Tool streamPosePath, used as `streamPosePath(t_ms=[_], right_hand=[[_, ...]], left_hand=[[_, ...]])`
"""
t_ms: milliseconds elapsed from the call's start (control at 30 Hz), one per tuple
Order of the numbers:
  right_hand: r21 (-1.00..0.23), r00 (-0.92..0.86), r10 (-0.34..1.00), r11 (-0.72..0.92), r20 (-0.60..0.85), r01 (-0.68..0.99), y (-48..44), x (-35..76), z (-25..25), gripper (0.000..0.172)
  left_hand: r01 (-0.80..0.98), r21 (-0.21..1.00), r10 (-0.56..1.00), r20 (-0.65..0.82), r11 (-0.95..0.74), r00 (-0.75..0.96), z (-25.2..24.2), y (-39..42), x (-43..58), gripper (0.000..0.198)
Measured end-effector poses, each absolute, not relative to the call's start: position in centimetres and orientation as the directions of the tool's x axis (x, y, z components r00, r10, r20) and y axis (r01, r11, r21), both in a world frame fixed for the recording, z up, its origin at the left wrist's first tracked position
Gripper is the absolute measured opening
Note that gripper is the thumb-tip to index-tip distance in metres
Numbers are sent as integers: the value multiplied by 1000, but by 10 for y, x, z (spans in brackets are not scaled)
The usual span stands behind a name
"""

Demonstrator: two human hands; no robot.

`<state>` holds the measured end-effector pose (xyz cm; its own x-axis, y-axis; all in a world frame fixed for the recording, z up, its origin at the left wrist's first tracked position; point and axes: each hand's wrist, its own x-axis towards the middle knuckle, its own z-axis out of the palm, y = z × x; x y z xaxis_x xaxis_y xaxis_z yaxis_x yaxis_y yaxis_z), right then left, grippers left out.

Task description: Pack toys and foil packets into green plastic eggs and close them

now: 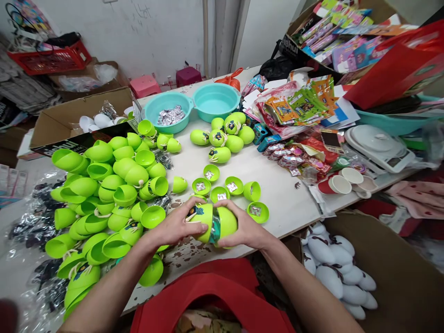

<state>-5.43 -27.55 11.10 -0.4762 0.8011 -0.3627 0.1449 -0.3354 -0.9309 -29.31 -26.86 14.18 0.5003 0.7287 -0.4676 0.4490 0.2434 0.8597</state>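
Near the table's front edge, my left hand (185, 221) grips a green plastic egg half (204, 213) with a dark printed figure on it. My right hand (244, 226) holds a plain green egg half (227, 221) against it. Between the two halves a gap shows something teal and shiny (215, 227). Just beyond my hands lie several open egg cups, one with a small silver packet (231, 187) inside. To my left is a large heap of green egg halves (125, 171). Closed green eggs (234, 143) are grouped farther back.
Two turquoise basins stand at the back; the left basin (147, 111) contains silver packets. A cardboard box (79, 111) is behind the heap. At right are snack packets (301, 104), a white scale (378, 143) and paper cups (340, 184). A carton of white eggs (333, 268) sits below the right edge.
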Motion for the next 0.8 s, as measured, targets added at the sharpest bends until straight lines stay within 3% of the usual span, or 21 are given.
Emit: streamPosePath(t_ms=[100,267,600,800], right_hand=[[-926,-390,855,-378,-343,-14,-281,-60,106,96],[-921,-340,881,-378,-328,-90,-283,-69,103,83],[-960,-344,901,-209,-264,187,-274,-68,120,68],[-917,-317,887,-233,-337,324,-274,-74,126,76]], left_hand=[[539,829,768,-442,151,464,146,-265,-292,52],[598,792,827,-417,127,377,150,-270,-280,52],[457,861,854,-398,222,336,150,-274,-272,58],[575,818,905,-215,-38,366,143,-278,-278,53]])
